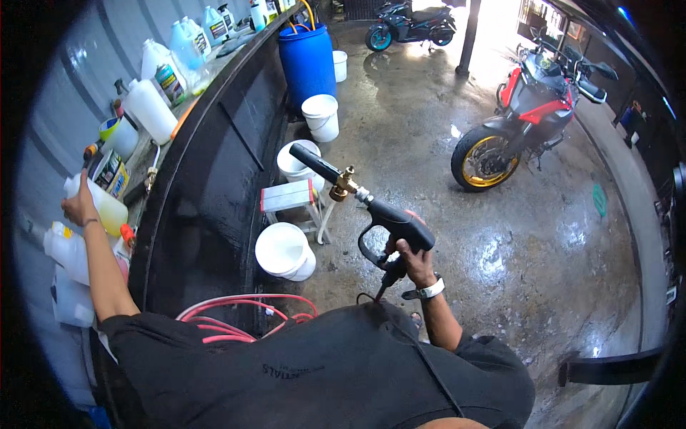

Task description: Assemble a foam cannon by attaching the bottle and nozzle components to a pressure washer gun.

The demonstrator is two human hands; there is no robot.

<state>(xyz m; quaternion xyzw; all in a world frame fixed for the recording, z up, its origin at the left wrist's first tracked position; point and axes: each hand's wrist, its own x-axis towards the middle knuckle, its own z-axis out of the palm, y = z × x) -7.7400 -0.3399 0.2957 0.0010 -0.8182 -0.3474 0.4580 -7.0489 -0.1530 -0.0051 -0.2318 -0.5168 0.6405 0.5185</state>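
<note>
My right hand is wrapped round the grip of a black pressure washer gun, held in front of my body. Its short barrel points up and to the left, with a brass fitting and a black end piece. A hose runs down from the handle. Out at the far left, my left hand closes on a translucent plastic bottle with yellowish liquid, on the shelf; some fingers are hidden. Beside it are a tub with a yellow label and white jugs.
Several bottles line the black-edged shelf. White buckets, a small step stool and a blue barrel stand along its base. A coiled red hose lies nearby. Right, a red-and-black motorcycle stands on wet concrete; a scooter is farther back.
</note>
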